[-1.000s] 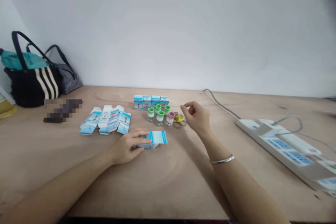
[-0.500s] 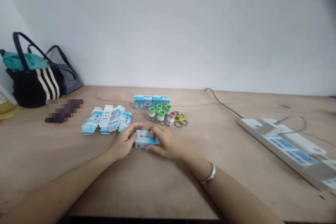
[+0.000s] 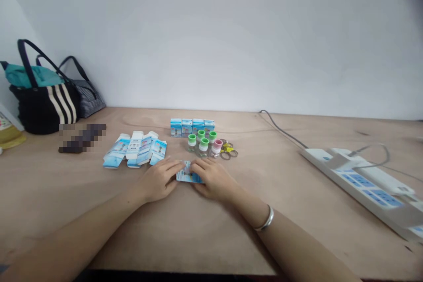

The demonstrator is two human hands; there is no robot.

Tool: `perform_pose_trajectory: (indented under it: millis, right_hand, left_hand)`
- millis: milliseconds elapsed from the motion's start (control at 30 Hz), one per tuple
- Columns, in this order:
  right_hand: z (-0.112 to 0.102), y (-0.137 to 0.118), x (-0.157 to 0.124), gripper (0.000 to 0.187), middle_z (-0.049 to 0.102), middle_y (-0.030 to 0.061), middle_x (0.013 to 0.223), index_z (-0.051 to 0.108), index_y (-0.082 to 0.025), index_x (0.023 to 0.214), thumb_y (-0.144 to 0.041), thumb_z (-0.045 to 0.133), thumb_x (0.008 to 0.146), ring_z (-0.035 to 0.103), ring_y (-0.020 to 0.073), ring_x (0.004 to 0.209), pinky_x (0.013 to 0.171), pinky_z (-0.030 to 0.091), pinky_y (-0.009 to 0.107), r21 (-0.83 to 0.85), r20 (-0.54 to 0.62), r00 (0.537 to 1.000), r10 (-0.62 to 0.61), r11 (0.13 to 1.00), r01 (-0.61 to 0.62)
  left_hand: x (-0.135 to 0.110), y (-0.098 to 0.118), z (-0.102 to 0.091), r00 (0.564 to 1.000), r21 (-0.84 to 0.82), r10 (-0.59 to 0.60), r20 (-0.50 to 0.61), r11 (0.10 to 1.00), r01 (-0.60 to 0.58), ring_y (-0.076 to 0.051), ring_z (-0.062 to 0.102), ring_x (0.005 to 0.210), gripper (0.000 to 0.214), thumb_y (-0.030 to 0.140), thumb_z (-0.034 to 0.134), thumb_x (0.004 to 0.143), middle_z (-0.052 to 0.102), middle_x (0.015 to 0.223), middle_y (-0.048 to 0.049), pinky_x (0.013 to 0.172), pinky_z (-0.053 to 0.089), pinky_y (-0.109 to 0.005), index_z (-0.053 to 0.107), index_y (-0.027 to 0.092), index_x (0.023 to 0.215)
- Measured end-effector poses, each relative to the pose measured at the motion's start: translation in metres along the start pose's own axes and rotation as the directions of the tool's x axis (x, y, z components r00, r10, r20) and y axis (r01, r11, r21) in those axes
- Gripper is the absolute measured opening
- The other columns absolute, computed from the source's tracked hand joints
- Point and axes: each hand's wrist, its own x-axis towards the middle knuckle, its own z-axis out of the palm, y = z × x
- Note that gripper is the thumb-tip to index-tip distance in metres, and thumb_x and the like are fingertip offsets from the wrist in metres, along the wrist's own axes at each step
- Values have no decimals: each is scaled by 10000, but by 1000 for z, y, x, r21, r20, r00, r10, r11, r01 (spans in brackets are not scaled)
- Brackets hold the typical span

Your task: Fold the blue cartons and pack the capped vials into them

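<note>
A small blue-and-white cardboard box (image 3: pixel 189 178) is between my two hands, low over the wooden table, with its printed face up. My left hand (image 3: pixel 159 179) has its fingers closed on the box's left end. Over the right end curl the fingers of my right hand (image 3: pixel 213 178), covering part of the print. Just beyond stand several small clear bottles (image 3: pixel 204 146) with green tops and one with a pink top (image 3: pixel 216 147). Flattened blue-and-white cartons (image 3: pixel 135 150) lie to the left of my hands.
A row of upright boxes (image 3: pixel 192 128) stands behind the bottles. Rings with yellow parts (image 3: pixel 228 150) lie beside them. A white power strip (image 3: pixel 360 185) with a grey cable runs along the right. A black bag (image 3: pixel 42 108) and a dark pixelated item (image 3: pixel 82 139) are at the left.
The box has shifted slightly right and now looks flatter, its front side no longer showing. My left hand's fingers have moved over its left end.
</note>
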Motion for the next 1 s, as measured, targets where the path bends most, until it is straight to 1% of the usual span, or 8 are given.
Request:
perform_pose_trajectory:
  millis: [167, 267, 367, 467, 667, 800, 900, 1000]
  right_hand:
    - [-5, -1, -4, 177, 634, 77, 866, 568, -171, 905, -130, 536, 735, 557, 182, 743, 667, 393, 283, 65, 94, 995, -27, 998, 21]
    - [-14, 3, -3, 176, 650, 57, 825, 586, -175, 932, -120, 497, 791, 572, 161, 717, 648, 406, 261, 255, -20, 999, 47, 966, -40]
    - [-21, 9, -1, 84, 637, 32, 755, 597, -171, 854, -216, 529, 835, 566, 139, 670, 618, 420, 240, 496, -145, 969, 202, 862, -106]
    - [-16, 15, 2, 112, 614, 9, 711, 590, -165, 780, -271, 583, 814, 552, 126, 645, 584, 413, 224, 604, -146, 941, 304, 781, -158]
    - [0, 15, 0, 139, 575, -14, 635, 557, -162, 666, -227, 618, 772, 505, 105, 581, 528, 373, 209, 522, 7, 986, 169, 840, -148]
    - [-4, 13, -1, 203, 638, 40, 834, 597, -170, 892, -330, 645, 777, 579, 153, 744, 638, 453, 250, 555, -80, 974, 214, 821, -134]
    - [-2, 13, -2, 362, 627, 78, 974, 528, -176, 1085, -378, 620, 799, 596, 167, 796, 689, 487, 293, 607, -187, 914, 361, 774, -181]
    - [4, 13, -2, 267, 630, 57, 891, 556, -176, 1002, -355, 605, 809, 584, 139, 682, 616, 480, 276, 591, -141, 902, 408, 765, -254]
  left_hand:
    - [-2, -6, 6, 999, -41, 18, 38, 999, -16, -202, 620, 1027, 288, 112, 483, 817, 683, 1052, -49, 1030, 419, -426, 635, 221, 1036]
    - [0, -2, 2, 996, -127, -47, -77, 991, 37, -191, 646, 960, 244, 191, 456, 879, 700, 995, -51, 904, 507, -356, 645, 218, 1031]
    - [4, 3, -5, 969, -261, -176, -173, 957, 127, -169, 663, 892, 273, 254, 476, 889, 700, 1011, -37, 794, 538, -281, 604, 224, 1128]
    - [6, 4, -7, 953, -337, -250, -172, 924, 181, -154, 661, 895, 301, 260, 474, 890, 685, 1066, -21, 759, 537, -251, 567, 235, 1175]
    - [2, -1, 7, 995, -181, -60, -81, 983, 45, -165, 643, 854, 184, 260, 483, 886, 685, 910, -48, 786, 512, -287, 652, 213, 941]
    - [4, -2, -9, 990, -121, -76, -121, 991, 61, -163, 636, 837, 217, 271, 434, 909, 681, 892, -46, 772, 507, -282, 642, 216, 935]
    - [3, -13, -44, 945, -44, -207, -252, 978, 203, -171, 630, 847, 216, 302, 442, 901, 687, 906, -36, 800, 495, -289, 635, 215, 946]
    - [-7, -37, -77, 795, -23, -412, -446, 893, 450, -169, 630, 825, 233, 357, 497, 854, 684, 942, -19, 763, 500, -273, 613, 223, 1007]
